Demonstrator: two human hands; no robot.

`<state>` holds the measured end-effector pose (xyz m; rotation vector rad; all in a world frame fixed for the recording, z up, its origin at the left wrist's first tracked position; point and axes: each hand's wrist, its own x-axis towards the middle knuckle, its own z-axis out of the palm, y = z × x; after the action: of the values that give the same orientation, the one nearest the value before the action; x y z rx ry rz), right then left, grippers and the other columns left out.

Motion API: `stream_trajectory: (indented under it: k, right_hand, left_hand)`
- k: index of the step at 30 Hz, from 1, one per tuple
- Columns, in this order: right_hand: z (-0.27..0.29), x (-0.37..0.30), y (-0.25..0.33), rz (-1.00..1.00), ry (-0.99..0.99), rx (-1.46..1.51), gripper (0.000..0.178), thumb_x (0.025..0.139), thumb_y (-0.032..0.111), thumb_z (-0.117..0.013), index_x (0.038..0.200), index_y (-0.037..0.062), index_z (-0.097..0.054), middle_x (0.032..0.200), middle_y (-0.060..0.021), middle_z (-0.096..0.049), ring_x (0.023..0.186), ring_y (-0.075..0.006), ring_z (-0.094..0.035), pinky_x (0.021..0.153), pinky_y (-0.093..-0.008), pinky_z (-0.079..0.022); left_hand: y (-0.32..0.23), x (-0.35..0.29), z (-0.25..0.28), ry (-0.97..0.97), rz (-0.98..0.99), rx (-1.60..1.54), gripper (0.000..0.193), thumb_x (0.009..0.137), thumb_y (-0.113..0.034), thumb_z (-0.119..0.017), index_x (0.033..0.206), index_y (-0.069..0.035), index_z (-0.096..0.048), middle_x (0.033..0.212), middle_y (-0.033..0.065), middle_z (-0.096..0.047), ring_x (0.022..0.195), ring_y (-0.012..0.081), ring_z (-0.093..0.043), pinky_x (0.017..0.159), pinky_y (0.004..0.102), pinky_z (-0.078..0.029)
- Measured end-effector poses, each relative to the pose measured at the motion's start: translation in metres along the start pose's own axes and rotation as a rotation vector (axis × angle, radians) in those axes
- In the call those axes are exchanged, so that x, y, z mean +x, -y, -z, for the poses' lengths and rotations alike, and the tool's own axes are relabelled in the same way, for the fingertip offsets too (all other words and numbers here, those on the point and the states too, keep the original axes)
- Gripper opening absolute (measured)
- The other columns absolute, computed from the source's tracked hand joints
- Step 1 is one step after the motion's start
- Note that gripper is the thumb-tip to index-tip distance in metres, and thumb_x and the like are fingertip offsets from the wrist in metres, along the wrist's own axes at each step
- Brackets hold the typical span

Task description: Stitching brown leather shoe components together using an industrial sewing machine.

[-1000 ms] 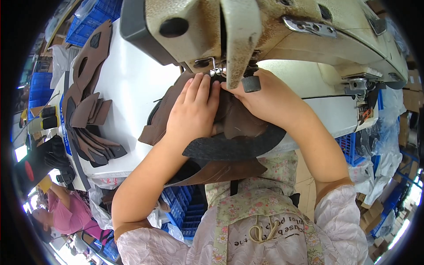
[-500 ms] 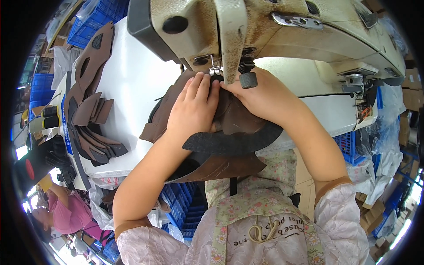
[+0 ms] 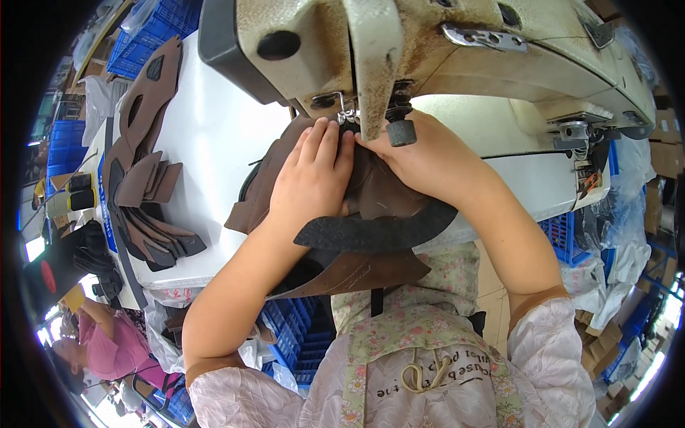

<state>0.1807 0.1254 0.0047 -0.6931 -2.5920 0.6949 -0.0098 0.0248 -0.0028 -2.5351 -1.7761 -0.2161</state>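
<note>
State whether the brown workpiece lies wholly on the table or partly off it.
Partly off: the brown workpiece extends past the white table, overlapping the floral apron.

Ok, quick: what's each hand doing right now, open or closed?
Left hand: open, laid on the brown leather piece.
Right hand: at the same piece, partly hidden by the sewing machine; grip cannot be told.

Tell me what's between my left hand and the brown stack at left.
The head view shows part of the workpiece beside your left hand, then white tabletop up to the stack.
</note>
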Motion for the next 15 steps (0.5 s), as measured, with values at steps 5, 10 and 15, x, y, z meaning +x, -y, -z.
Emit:
stream_trajectory:
  k: [5,10,15]
  right_hand:
    - [-0.0029,-0.0006,-0.0016,-0.043,-0.009,0.002,0.016,0.087,0.015,-0.066,0.090,0.0006,-0.070,0.084,-0.0142,-0.065,0.089,-0.0321,-0.060,0.078,-0.0434,-0.051]
    - [-0.0045,0.0006,-0.0025,-0.020,-0.004,-0.005,0.016,0.088,0.015,-0.066,0.088,0.0002,-0.071,0.083,-0.0127,-0.066,0.090,-0.0305,-0.059,0.079,-0.0425,-0.051]
    - [-0.0043,0.0005,-0.0034,0.044,-0.022,-0.041,0.014,0.087,0.014,-0.064,0.089,0.0031,-0.073,0.083,-0.0105,-0.067,0.089,-0.0295,-0.058,0.079,-0.0420,-0.051]
  left_hand:
    - [0.0003,0.0002,-0.0026,0.001,0.008,0.020,0.070,0.075,-0.023,-0.070,0.138,0.001,-0.053,0.146,0.0217,-0.047,0.135,0.0387,-0.046,0.112,0.0455,-0.041]
    - [0.0006,0.0000,-0.0018,0.030,0.009,0.026,0.063,0.078,-0.022,-0.065,0.136,0.002,-0.054,0.146,0.0221,-0.047,0.135,0.0386,-0.047,0.113,0.0451,-0.040]
    - [0.0011,-0.0003,-0.0030,0.017,0.008,0.024,0.066,0.077,-0.022,-0.066,0.137,0.002,-0.054,0.146,0.0223,-0.047,0.135,0.0390,-0.046,0.113,0.0454,-0.040]
